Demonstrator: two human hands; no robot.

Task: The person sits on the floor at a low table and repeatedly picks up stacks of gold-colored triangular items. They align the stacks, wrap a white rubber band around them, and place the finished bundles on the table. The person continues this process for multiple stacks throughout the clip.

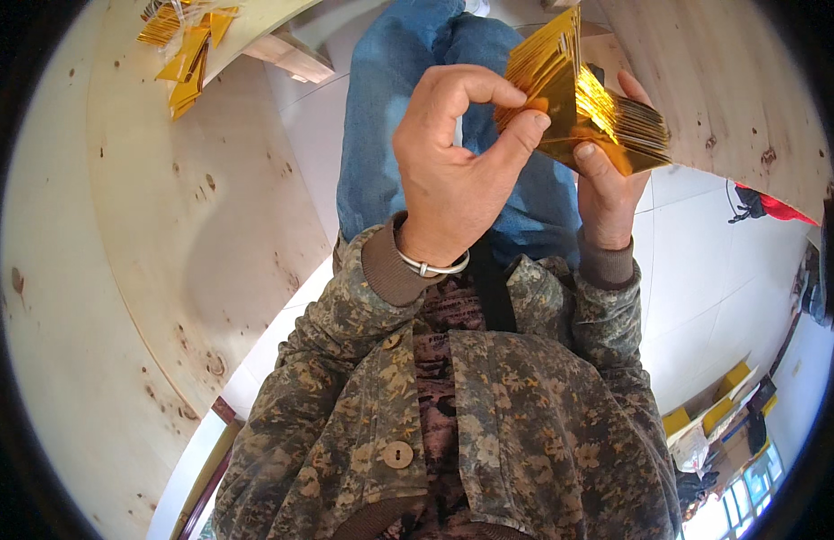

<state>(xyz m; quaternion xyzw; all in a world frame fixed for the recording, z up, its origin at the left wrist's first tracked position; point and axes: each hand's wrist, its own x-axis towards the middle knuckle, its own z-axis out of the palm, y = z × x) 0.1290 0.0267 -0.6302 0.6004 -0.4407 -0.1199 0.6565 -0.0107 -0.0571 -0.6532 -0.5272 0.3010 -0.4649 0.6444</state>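
Holding glossy gold stack (595, 103), thin-layered and splayed, left fingers (523, 135) pinching it, right fingers (596, 165) gripping it

- The fanned bundle of folded, shiny foil pieces (600, 110): bright gold, becoming dark amber in the shaded parts.
- The small heap of pointed foil pieces (194, 59): also gold.
- The wooden counter at the left (246, 193): pale beige, with scattered dark brown knots.
- The denim trousers (372, 135): faded blue.
- The buttoned cloth jacket (543, 423): mottled, leaf-like pattern of olive, brown and cream; its ribbed cuffs (390, 274) are plain brown.
- The inner shirt (437, 382): dusty pink with black marks.
- The thin round bracelet (435, 268): silver.
- The tiled floor (691, 261): whitish, with fine grey lines.
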